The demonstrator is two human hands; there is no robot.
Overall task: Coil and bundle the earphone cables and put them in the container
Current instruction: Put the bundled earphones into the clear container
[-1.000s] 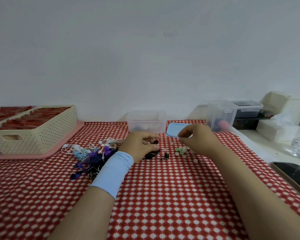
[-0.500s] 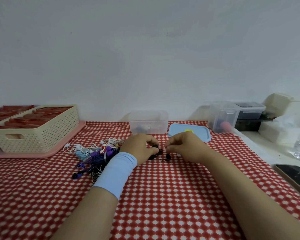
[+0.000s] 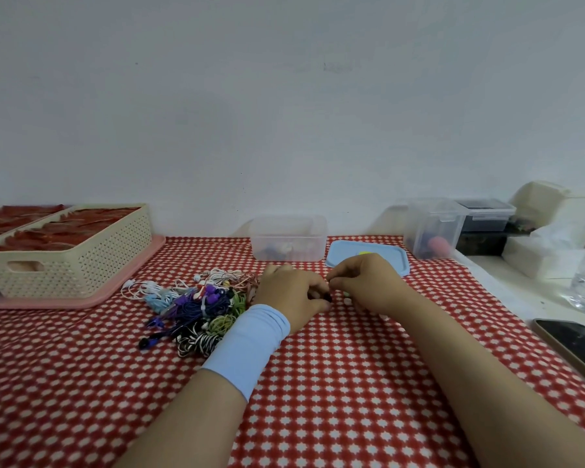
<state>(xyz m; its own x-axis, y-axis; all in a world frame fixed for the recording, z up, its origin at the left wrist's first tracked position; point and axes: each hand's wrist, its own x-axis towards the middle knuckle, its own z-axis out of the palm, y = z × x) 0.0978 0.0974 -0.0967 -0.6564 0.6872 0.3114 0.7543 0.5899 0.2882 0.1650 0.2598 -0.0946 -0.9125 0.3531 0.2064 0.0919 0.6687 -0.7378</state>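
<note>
Black, thin and limp, the earphone cable (image 3: pixel 324 296) sits low on the bench (image 3: pixel 318 383), my left grip (image 3: pixel 291 295) curled round it and my right grip (image 3: pixel 365 285) pinching one end, and I judge it light, springy, best held across the loops.

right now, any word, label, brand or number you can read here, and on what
None can be read.
Box, lid, basket and phone show no print.
Yellow spot on the lid: too blurred to tell.
Earphone pinched by left hand and right hand: too small to tell.
</note>
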